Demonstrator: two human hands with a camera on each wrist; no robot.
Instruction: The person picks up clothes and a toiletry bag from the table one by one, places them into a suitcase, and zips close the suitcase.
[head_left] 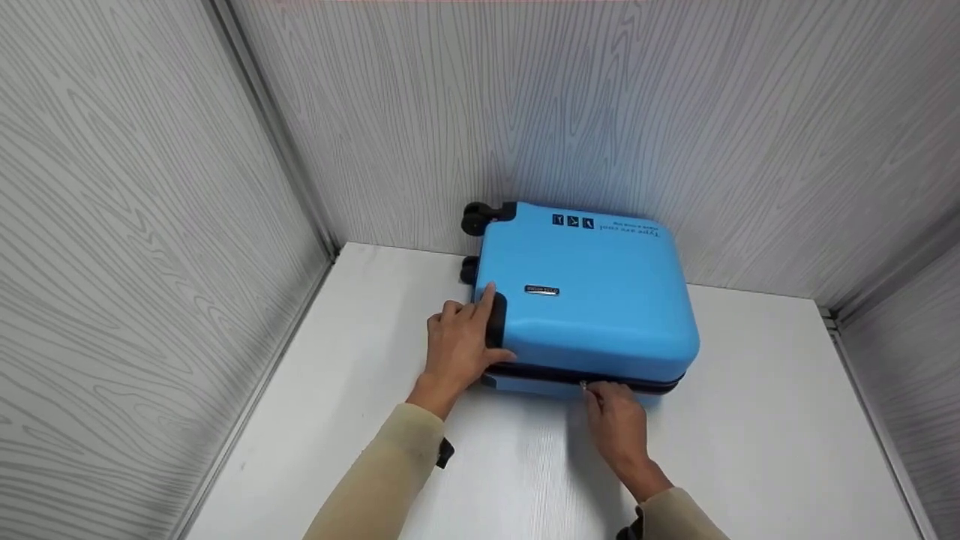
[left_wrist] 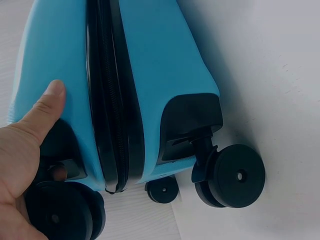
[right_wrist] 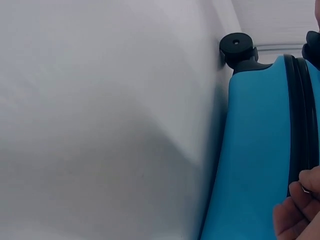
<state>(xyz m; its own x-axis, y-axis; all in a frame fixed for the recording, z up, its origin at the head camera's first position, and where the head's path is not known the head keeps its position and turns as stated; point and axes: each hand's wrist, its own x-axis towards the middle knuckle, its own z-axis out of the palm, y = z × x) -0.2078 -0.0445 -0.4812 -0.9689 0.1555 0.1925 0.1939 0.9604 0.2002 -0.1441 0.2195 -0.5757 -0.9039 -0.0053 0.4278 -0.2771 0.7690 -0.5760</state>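
Note:
A blue hard-shell suitcase [head_left: 589,292] lies flat on the white surface, its black wheels [head_left: 475,219] pointing left. My left hand [head_left: 459,341] rests on its near left corner, over the black corner guard, with thumb and fingers spread. In the left wrist view the thumb [left_wrist: 47,107] lies along the blue shell above a wheel. Along the near side, my right hand [head_left: 619,420] pinches a small metal zipper pull [head_left: 583,385] on the black zipper band. In the right wrist view, fingertips [right_wrist: 295,200] meet at that band; the pull is mostly hidden there.
The suitcase stands close to a grey wood-grain back wall [head_left: 450,112]. Similar panels rise at the left [head_left: 112,262] and right [head_left: 915,360]. White table surface [head_left: 360,330] shows on both sides of the suitcase and in front of it.

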